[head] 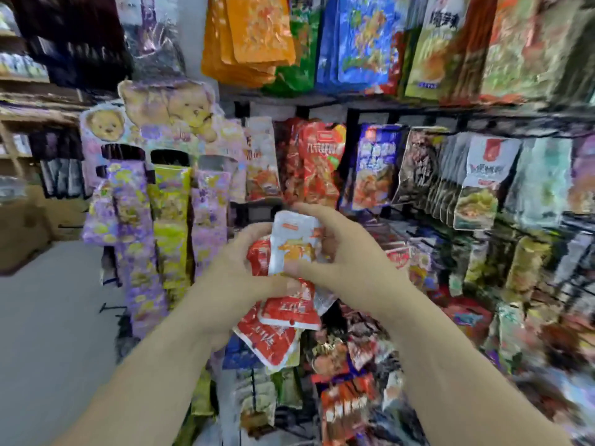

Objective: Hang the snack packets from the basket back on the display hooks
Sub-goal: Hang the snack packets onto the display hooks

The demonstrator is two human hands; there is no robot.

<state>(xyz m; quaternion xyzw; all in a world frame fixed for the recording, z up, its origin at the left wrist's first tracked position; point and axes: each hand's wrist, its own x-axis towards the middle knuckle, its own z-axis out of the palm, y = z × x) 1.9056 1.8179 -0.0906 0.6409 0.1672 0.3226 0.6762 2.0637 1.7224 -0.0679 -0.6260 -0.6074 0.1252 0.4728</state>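
Note:
Both my hands meet in the middle of the view in front of the snack rack. My left hand [236, 272] grips a bunch of red and white snack packets [283, 320] that fan out below it. My right hand [347, 262] pinches one white and orange packet [294, 243] at the top of the bunch, holding it upright. Just above hang rows of red packets [317, 162] on the black display hooks. The basket is out of sight.
The black wire rack [450, 115] fills the right side with hanging packets in several rows. A purple bear-themed display stand [154, 149] with purple and yellow packets stands to the left. Grey floor [48, 317] lies at the lower left, with shelves behind.

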